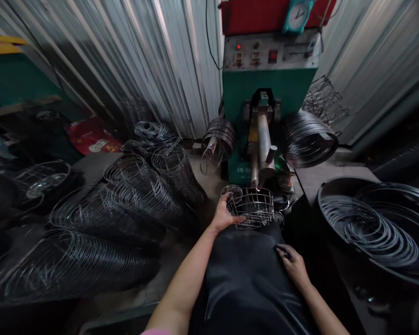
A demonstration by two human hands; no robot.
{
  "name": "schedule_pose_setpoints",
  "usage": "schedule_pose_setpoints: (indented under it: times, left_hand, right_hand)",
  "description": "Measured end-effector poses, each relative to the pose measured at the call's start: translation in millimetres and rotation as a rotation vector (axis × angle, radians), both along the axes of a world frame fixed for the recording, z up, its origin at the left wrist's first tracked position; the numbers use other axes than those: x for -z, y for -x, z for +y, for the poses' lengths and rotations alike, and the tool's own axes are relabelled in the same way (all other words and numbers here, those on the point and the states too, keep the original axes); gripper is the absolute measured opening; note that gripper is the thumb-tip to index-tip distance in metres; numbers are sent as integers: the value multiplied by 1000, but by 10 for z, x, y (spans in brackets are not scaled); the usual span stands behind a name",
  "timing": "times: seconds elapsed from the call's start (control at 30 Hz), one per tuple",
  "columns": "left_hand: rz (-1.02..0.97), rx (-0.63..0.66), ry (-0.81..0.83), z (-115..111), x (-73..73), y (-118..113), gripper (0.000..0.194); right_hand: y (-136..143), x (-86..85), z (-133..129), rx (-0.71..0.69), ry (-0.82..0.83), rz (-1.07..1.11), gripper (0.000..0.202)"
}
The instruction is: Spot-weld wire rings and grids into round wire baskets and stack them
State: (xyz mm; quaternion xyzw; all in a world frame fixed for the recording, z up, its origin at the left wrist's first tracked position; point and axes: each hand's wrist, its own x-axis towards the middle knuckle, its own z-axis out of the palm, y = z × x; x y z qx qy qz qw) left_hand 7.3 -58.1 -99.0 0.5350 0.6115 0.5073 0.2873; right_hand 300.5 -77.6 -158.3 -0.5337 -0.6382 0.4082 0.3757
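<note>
My left hand [225,216] is closed on the left side of a round wire basket [253,211], with the thumb along its near side. The basket sits beneath the tip of a metal electrode arm [254,174] on a green welding machine [237,125]. My right hand [293,265] is lower, at the right edge of a black apron [246,274], apart from the basket. Its fingers are curled and their tips look dark; what they hold, if anything, I cannot make out.
Stacked wire rings [153,200] stand on the left. A black tub [323,200] of loose wire rings is at right. Ring bundles [310,139] hang beside the machine, and more wire frames [324,100] lean behind it. A corrugated metal wall [160,60] runs along the back.
</note>
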Motion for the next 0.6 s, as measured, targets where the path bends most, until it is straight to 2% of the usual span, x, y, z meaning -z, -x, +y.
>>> schedule_pose_setpoints:
  times: [0.03, 0.1, 0.23, 0.33, 0.43, 0.6]
  left_hand:
    - [79, -2, -12, -66, -47, -13, 96]
    - [255, 6, -15, -161, -161, -61, 94]
    - [546, 45, 54, -227, -400, -246, 94]
    - [645, 56, 80, -243, -518, -391, 94]
    - [692, 69, 76, -272, -577, -471, 93]
    - [776, 138, 68, -324, -633, -501, 93]
  right_hand:
    - [-9, -32, -26, -58, -45, -63, 27]
    - [8, -225, -33, -164, -128, -158, 28]
    - [198, -911, 74, -403, -234, -422, 23]
    - [418, -1299, 173, -400, -202, -666, 22]
    - [597, -1420, 243, -349, -190, -682, 16]
    - [723, -1337, 274, -323, -183, -518, 12]
